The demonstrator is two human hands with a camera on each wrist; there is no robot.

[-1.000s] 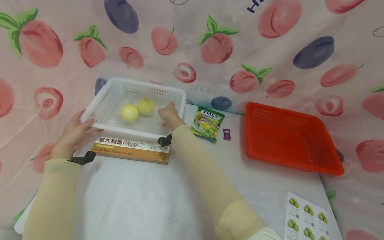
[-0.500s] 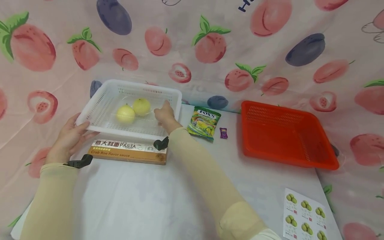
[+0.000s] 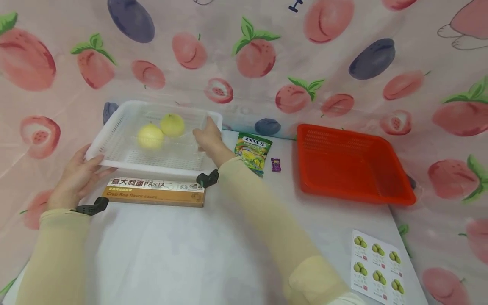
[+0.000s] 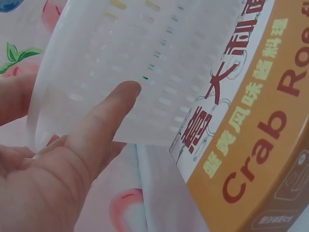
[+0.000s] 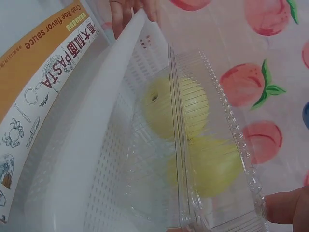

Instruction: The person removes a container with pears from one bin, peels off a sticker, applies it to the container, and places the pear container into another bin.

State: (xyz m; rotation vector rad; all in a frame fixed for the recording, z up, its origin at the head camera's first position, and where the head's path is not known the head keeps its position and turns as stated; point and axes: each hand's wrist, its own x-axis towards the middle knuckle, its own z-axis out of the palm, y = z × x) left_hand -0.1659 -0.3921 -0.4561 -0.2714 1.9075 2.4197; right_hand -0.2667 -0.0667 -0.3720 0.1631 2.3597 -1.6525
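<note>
A white perforated plastic basket (image 3: 146,167) sits at the back left. My left hand (image 3: 77,174) grips its front left corner, the thumb lying along the outer front wall in the left wrist view. Inside the basket is a clear plastic clamshell box (image 5: 218,89) with two round yellow-green fruits (image 3: 150,136), which look like pears. My right hand (image 3: 210,139) reaches into the basket's right end and pinches the box's edge. In the right wrist view only its thumb (image 5: 285,207) and a bit of finger show, at the ridged clear plastic.
A pasta box (image 3: 154,197) lies in front of the basket. Right of it are a green candy bag (image 3: 253,153), partly behind my right forearm, and a small purple candy (image 3: 276,164). A red basket (image 3: 354,195) stands farther right, with a sticker sheet (image 3: 377,267) near the table's right edge.
The scene slides left in the head view as the camera turns. My right hand has shifted slightly toward the basket's back right corner. The left hand keeps its grip on the basket.
</note>
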